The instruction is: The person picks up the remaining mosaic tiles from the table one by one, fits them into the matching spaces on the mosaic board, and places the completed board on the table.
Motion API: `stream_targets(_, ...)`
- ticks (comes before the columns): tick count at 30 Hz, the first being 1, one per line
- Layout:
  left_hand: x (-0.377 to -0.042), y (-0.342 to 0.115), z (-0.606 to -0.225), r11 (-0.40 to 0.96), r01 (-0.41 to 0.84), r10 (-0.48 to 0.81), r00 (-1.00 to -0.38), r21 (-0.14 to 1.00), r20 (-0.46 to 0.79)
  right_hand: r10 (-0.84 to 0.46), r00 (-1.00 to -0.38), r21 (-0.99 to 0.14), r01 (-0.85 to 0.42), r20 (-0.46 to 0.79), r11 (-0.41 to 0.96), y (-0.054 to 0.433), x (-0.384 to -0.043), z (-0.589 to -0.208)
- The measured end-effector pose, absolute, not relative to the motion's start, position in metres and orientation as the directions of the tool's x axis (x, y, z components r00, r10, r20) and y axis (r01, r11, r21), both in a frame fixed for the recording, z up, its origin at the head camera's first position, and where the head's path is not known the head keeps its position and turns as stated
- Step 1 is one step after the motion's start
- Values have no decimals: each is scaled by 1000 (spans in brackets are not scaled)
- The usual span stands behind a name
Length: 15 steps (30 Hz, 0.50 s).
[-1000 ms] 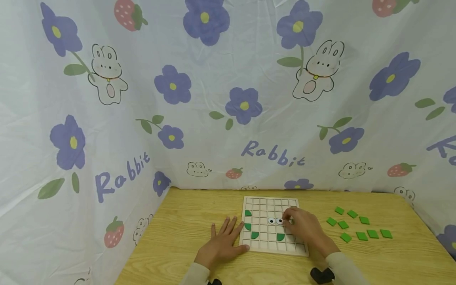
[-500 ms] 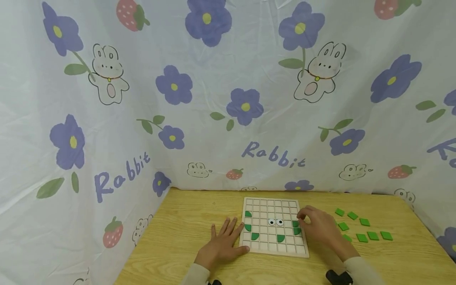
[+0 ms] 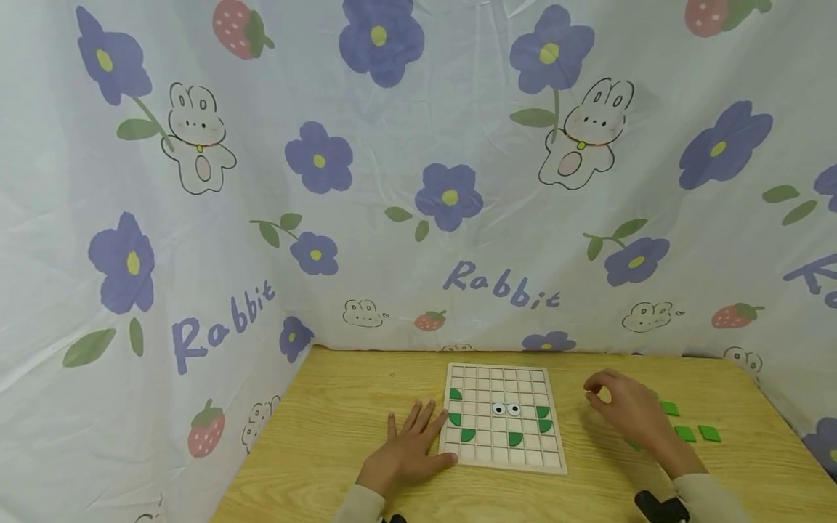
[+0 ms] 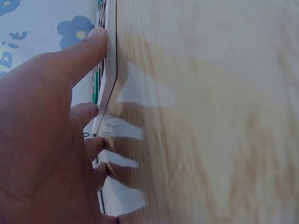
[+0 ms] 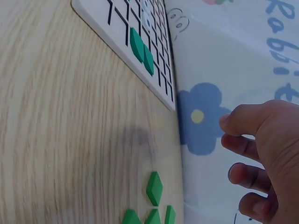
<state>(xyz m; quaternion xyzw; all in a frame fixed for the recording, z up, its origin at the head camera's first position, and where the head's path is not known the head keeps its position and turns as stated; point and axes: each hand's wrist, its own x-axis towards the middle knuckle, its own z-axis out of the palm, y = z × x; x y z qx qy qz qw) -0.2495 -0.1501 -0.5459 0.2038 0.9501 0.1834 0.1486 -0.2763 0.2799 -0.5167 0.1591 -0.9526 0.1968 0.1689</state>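
In the head view I have the gridded board [image 3: 484,383] flat on the table [image 3: 327,407], near the far edge and roughly midway between the sides. Two eye pieces [image 3: 513,410] sit side by side on it, with dark green quarter-round pieces [image 3: 515,439] around them. The left hand [image 3: 408,450] lies at the board's left edge, fingers spread; the right hand [image 3: 631,407] hovers between the board and the green tiles [image 3: 709,434], which lie towards the table's right edge, and hides some of them. Its thumb and index tips come close together, but I see nothing pinched. The left wrist view shows me the thumb against the board's rim. I judge the board light and stiff, best held by its edges, and apt to slide if unsteadied. In the right wrist view the fingers are loosely bent and a little apart, holding nothing that I can see. The tiles look light, rigid and hardly fragile; I'd take one by two opposite sides. The tabletop seems smooth wood, and a printed cloth [image 3: 392,102] closes off its left and far edges, so reach is tightest there.
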Motion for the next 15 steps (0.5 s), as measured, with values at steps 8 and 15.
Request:
stream_targets(8,-250,-152,-546,847,332,445,-870,414,-212,-197,-908,-315,-322,370,893,302,-275,-510)
stream_targets(15,-247,-151,-543,843,338,451,-868,418,-208,-171,-931,-331,-280,323,901,315,-280,-508)
